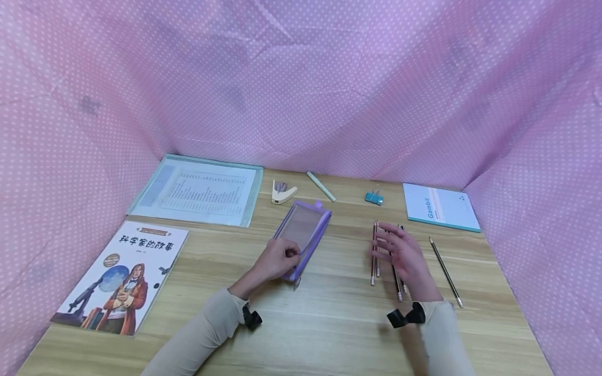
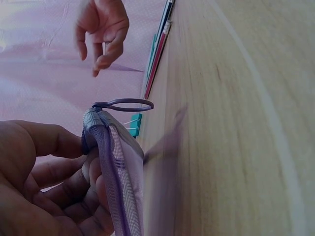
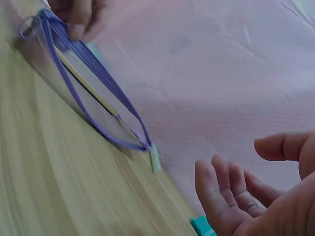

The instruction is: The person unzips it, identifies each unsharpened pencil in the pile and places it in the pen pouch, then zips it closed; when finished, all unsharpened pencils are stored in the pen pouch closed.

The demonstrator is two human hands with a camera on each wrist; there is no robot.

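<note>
My left hand (image 1: 276, 260) pinches the near end of a purple mesh zip pencil case (image 1: 308, 224) between thumb and fingers. In the right wrist view the case's mouth gapes, and one slim yellow-and-dark pencil (image 3: 91, 88) lies inside it. A ring pull (image 2: 125, 104) hangs at the end of the zip. My right hand (image 1: 404, 256) hovers over several pencils (image 1: 374, 261) on the table, its fingers loosely spread and holding nothing. The hand partly hides those pencils. To its right lies a single dark pencil (image 1: 445, 271).
At the left lie an illustrated book (image 1: 127, 282) and a clear folder with a printed sheet (image 1: 202, 193). Along the back are a stapler (image 1: 284, 196), a pale green pen (image 1: 321, 186), a teal binder clip (image 1: 374, 198) and a notebook (image 1: 442, 207). A pink dotted curtain (image 1: 301, 104) encloses the table.
</note>
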